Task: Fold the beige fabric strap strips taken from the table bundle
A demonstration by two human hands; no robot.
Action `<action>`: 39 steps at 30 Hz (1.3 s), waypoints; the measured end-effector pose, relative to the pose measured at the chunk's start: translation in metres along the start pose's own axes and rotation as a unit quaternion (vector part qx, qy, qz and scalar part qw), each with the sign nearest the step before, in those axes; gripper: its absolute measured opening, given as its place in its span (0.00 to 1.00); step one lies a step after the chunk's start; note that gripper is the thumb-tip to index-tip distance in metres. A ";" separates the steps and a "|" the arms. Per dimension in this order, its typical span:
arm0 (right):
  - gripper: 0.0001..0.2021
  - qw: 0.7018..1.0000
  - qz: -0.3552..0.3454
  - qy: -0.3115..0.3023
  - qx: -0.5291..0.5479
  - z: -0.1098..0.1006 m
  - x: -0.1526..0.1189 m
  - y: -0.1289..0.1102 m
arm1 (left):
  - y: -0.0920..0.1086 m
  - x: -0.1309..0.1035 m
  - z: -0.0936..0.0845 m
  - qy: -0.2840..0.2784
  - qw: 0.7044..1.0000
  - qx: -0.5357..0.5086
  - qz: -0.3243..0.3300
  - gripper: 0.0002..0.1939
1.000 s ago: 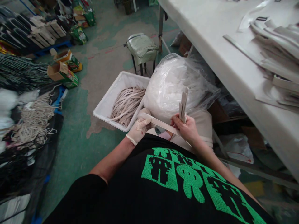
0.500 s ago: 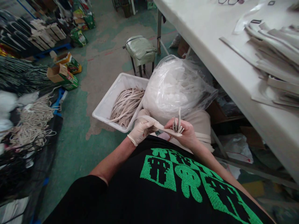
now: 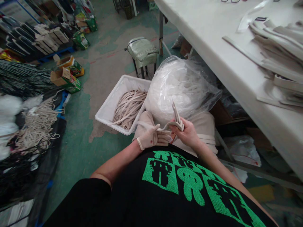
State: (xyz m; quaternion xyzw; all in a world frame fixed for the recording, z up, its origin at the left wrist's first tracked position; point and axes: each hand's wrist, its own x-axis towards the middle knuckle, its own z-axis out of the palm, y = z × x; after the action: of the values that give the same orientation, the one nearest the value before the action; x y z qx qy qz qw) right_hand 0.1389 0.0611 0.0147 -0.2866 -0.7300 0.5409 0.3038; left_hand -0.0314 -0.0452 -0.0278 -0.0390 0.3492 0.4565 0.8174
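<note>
My left hand [image 3: 153, 137], in a thin pale glove, is open with its palm up and fingers stretched out. Bunched in my right hand [image 3: 188, 132] is a folded pale strap [image 3: 177, 115], its loops standing up above the fingers. One length of it runs left past my left thumb and blurs over the knee; whether it touches that thumb I cannot tell. Just beyond my hands, a clear plastic bag [image 3: 175, 85] full of white material bulges. Left of the bag, a white bin [image 3: 106, 102] holds a heap of beige straps [image 3: 129, 108].
On the right, a white table [image 3: 213, 44] carries stacked pale strips [image 3: 281, 56]. A stool [image 3: 143, 52] with a wrapped seat stands behind the bin. Cord bundles [image 3: 39, 123] and open cartons [image 3: 65, 80] lie on the left floor.
My left hand has let go of the strap and spread its fingers. My right hand has turned the folded bundle more upright. The view has shifted slightly.
</note>
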 end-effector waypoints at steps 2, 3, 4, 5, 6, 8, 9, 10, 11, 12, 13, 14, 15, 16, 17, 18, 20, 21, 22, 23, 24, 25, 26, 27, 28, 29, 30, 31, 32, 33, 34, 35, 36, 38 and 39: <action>0.12 0.998 0.035 -0.005 0.053 -0.008 -0.003 -0.004 | 0.007 0.009 -0.019 0.077 0.994 -0.076 0.004 0.26; 0.12 0.995 0.053 -0.011 0.080 -0.014 -0.006 -0.008 | 0.013 0.012 -0.028 0.112 0.987 -0.113 0.028 0.25; 0.13 0.992 0.069 -0.020 0.103 -0.020 -0.009 -0.012 | 0.021 0.013 -0.037 0.141 0.977 -0.142 0.066 0.24; 0.14 0.989 0.081 -0.031 0.121 -0.027 -0.011 -0.017 | 0.030 0.014 -0.045 0.169 0.966 -0.164 0.108 0.23; 0.15 0.986 0.089 -0.044 0.134 -0.033 -0.014 -0.022 | 0.040 0.013 -0.052 0.195 0.952 -0.177 0.153 0.22; 0.16 0.981 0.097 -0.077 0.146 -0.041 -0.019 -0.029 | 0.061 0.009 -0.061 0.243 0.919 -0.192 0.244 0.18; 0.16 0.979 0.098 -0.094 0.150 -0.043 -0.020 -0.030 | 0.071 0.007 -0.063 0.264 0.900 -0.198 0.285 0.16; 0.16 0.977 0.100 -0.108 0.153 -0.043 -0.021 -0.030 | 0.079 0.004 -0.063 0.275 0.885 -0.204 0.316 0.14; 0.16 0.975 0.103 -0.116 0.156 -0.041 -0.021 -0.029 | 0.085 0.002 -0.062 0.278 0.876 -0.202 0.338 0.13; 0.16 0.974 0.108 -0.120 0.159 -0.039 -0.021 -0.027 | 0.087 0.000 -0.059 0.272 0.875 -0.187 0.354 0.13; 0.15 0.973 0.113 -0.118 0.163 -0.035 -0.020 -0.024 | 0.088 -0.001 -0.056 0.262 0.879 -0.155 0.367 0.13; 0.15 0.972 0.119 -0.110 0.168 -0.031 -0.018 -0.021 | 0.085 -0.001 -0.051 0.246 0.888 -0.107 0.374 0.13; 0.15 0.971 0.127 -0.099 0.175 -0.028 -0.016 -0.018 | 0.081 0.000 -0.046 0.224 0.898 -0.047 0.375 0.14; 0.16 0.970 0.134 -0.085 0.184 -0.025 -0.013 -0.016 | 0.075 0.000 -0.041 0.198 0.908 0.019 0.369 0.15; 0.16 0.969 0.139 -0.066 0.194 -0.024 -0.009 -0.014 | 0.068 0.001 -0.036 0.169 0.915 0.080 0.359 0.18; 0.17 0.967 0.141 -0.045 0.205 -0.024 -0.005 -0.013 | 0.062 0.001 -0.032 0.140 0.919 0.132 0.344 0.20; 0.18 0.964 0.138 -0.006 0.226 -0.026 0.003 -0.011 | 0.050 0.002 -0.022 0.097 0.920 0.220 0.309 0.24; 0.19 0.963 0.133 0.010 0.234 -0.028 0.008 -0.010 | 0.045 0.001 -0.018 0.082 0.918 0.259 0.289 0.26; 0.19 0.962 0.128 0.024 0.239 -0.030 0.012 -0.009 | 0.041 0.001 -0.014 0.070 0.914 0.295 0.268 0.26; 0.20 0.961 0.126 0.035 0.242 -0.033 0.015 -0.007 | 0.037 0.001 -0.010 0.060 0.910 0.326 0.249 0.27; 0.21 0.960 0.126 0.047 0.245 -0.036 0.018 -0.004 | 0.034 0.002 -0.007 0.050 0.906 0.350 0.232 0.27; 0.22 0.959 0.126 0.061 0.247 -0.038 0.021 -0.002 | 0.031 0.002 -0.005 0.039 0.903 0.369 0.216 0.27; 0.23 0.957 0.126 0.076 0.250 -0.041 0.023 0.001 | 0.029 0.003 -0.003 0.029 0.901 0.384 0.201 0.27; 0.23 0.955 0.125 0.091 0.253 -0.044 0.024 0.003 | 0.026 0.005 -0.002 0.020 0.897 0.400 0.186 0.27; 0.23 0.953 0.122 0.104 0.256 -0.047 0.025 0.005 | 0.024 0.006 -0.002 0.013 0.892 0.417 0.174 0.27; 0.23 0.952 0.117 0.112 0.258 -0.051 0.025 0.006 | 0.021 0.008 -0.002 0.008 0.886 0.433 0.163 0.26; 0.23 0.952 0.112 0.118 0.260 -0.054 0.024 0.008 | 0.020 0.010 -0.003 0.005 0.881 0.447 0.154 0.26; 0.23 0.951 0.107 0.122 0.262 -0.058 0.024 0.009 | 0.019 0.011 -0.003 0.001 0.876 0.459 0.146 0.26; 0.23 0.951 0.102 0.123 0.264 -0.061 0.023 0.009 | 0.018 0.012 -0.004 -0.004 0.872 0.469 0.138 0.27; 0.22 0.951 0.098 0.127 0.266 -0.064 0.022 0.009 | 0.018 0.012 -0.004 -0.010 0.869 0.478 0.132 0.27; 0.21 0.950 0.093 0.133 0.266 -0.065 0.021 0.009 | 0.019 0.013 -0.003 -0.017 0.866 0.483 0.128 0.27; 0.19 0.950 0.088 0.140 0.265 -0.066 0.020 0.008 | 0.020 0.013 0.000 -0.022 0.863 0.487 0.132 0.28; 0.18 0.950 0.085 0.148 0.262 -0.064 0.019 0.007 | 0.021 0.013 0.005 -0.025 0.860 0.489 0.145 0.27; 0.17 0.951 0.085 0.155 0.252 -0.058 0.019 0.002 | 0.023 0.013 0.020 -0.019 0.851 0.487 0.198 0.26; 0.17 0.954 0.087 0.153 0.245 -0.054 0.018 -0.001 | 0.024 0.014 0.030 -0.008 0.843 0.486 0.230 0.25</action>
State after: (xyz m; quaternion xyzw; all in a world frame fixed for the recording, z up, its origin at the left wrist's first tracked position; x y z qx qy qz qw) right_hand 0.1674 0.1077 0.0301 -0.3449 -0.4924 0.6771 0.4244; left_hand -0.0294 -0.0100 -0.0075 0.4484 0.5184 0.4035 0.6061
